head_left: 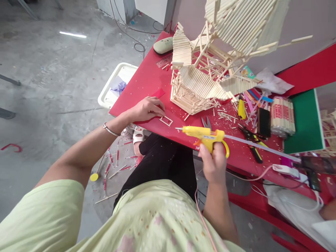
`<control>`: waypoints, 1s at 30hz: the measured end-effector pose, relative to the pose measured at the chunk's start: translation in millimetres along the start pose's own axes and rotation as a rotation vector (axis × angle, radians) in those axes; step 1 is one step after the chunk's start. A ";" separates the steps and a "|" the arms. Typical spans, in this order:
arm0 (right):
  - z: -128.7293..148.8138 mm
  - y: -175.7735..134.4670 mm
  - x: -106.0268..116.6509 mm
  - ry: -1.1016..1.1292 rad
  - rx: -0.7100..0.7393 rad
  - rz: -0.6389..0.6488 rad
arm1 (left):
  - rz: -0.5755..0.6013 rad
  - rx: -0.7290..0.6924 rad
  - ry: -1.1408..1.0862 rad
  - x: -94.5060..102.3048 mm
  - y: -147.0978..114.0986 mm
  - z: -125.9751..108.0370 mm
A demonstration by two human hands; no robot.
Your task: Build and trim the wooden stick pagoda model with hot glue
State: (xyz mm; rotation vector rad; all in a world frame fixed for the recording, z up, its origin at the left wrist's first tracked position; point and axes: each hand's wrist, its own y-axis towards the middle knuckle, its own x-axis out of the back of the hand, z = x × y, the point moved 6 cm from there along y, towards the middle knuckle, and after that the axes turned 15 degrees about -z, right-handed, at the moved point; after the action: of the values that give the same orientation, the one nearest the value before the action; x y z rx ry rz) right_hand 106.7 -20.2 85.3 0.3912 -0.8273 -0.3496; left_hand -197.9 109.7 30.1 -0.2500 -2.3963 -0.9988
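My right hand [213, 162] grips a yellow hot glue gun [203, 133]. A long clear glue stick [258, 145] runs out of its back, and its nozzle points left over the red table. With its fingers pinched together, my left hand [147, 109] rests on the table at the upper left corner of a small rectangular frame [166, 121] of thin wooden sticks. The frame lies flat, a little left of the nozzle. Behind both hands stands a large pavilion-like model [199, 82] of wooden sticks with curved roofs.
Pliers [253, 140], scissors [206, 122], a dark phone [264, 122] and packed sticks [282, 115] lie on the red table [131, 94]. A pale glasses case [163, 46] sits at the back edge. The gun's pink cord [201, 210] hangs beside my lap. Another person's arm [328, 210] shows at right.
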 end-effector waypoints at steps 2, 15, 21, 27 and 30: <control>16.6 0.6 -20.2 -0.045 0.019 -0.011 | 0.001 -0.010 0.005 -0.3 -0.5 0.5; 43.5 6.9 -70.6 -0.176 0.248 -0.031 | 0.024 0.020 0.039 0.2 -0.1 -2.4; 41.1 6.2 -72.8 -0.224 0.270 -0.032 | 0.041 -0.062 0.119 -1.3 -2.3 -3.2; 42.3 5.9 -73.9 -0.247 0.282 -0.027 | 0.027 -0.123 0.159 -2.0 -3.0 -6.0; 42.7 5.5 -75.3 -0.249 0.282 -0.026 | 0.030 -0.123 0.166 -2.6 -2.7 -6.4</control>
State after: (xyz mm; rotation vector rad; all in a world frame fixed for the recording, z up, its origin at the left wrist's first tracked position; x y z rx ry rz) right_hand 27.7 9.7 66.0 0.6301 -1.1207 -0.3095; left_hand -194.2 103.3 30.9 -0.2373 -2.1800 -1.1098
